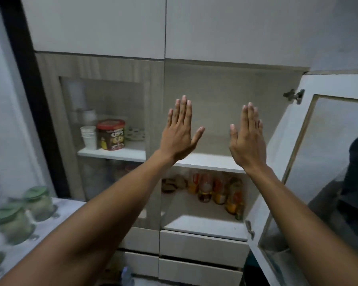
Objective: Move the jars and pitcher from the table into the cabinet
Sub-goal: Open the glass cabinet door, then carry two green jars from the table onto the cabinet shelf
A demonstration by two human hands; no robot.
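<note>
Both my hands are raised flat in front of the cabinet, backs toward me. My left hand (179, 132) and my right hand (247, 139) hold nothing, and their thumbs stand apart. Behind them the right half of the cabinet is open, with a bare white upper shelf (211, 161). Glass jars with green lids stand on the table (48, 230) at the lower left: one jar (38, 202) farther back, another jar (12, 222) nearer, and a third cut off by the frame edge. No pitcher is in view.
The open glass door (322, 172) swings out at the right, close to my right forearm. Several bottles (215, 190) fill the lower shelf. Behind the shut left glass door are a red-lidded tin (111, 134) and stacked white cups (89, 137). Drawers sit below.
</note>
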